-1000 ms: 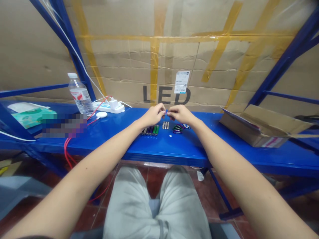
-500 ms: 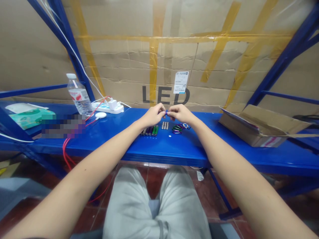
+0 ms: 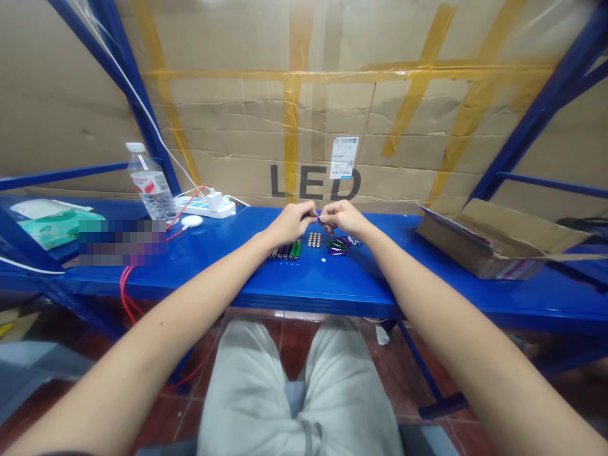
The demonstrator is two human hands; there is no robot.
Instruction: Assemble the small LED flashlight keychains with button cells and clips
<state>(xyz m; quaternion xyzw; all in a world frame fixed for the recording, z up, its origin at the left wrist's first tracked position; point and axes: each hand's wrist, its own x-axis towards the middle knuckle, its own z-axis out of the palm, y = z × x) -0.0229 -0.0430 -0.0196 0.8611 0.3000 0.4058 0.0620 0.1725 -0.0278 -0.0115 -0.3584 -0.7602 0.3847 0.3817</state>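
My left hand point(image 3: 292, 221) and my right hand point(image 3: 342, 217) meet above the blue shelf point(image 3: 304, 278), both pinched on one small purple item point(image 3: 318, 216) between their fingertips; it is too small to name. Just below them lie a row of dark and green small tubes point(image 3: 287, 251), a cluster of silver button cells point(image 3: 314, 239), one loose white disc point(image 3: 323, 259) and a pile of coloured carabiner clips point(image 3: 339, 244).
A water bottle point(image 3: 148, 183), a white power strip with plug point(image 3: 207, 204), a white puck with red cable point(image 3: 192, 221) and a green pack point(image 3: 52, 226) sit at the left. An open cardboard box point(image 3: 494, 244) lies at the right. A large "LED" carton point(image 3: 313, 114) forms the back wall.
Both hands stay pinched together over the same spot, with only slight finger shifts. The view has shifted a little.
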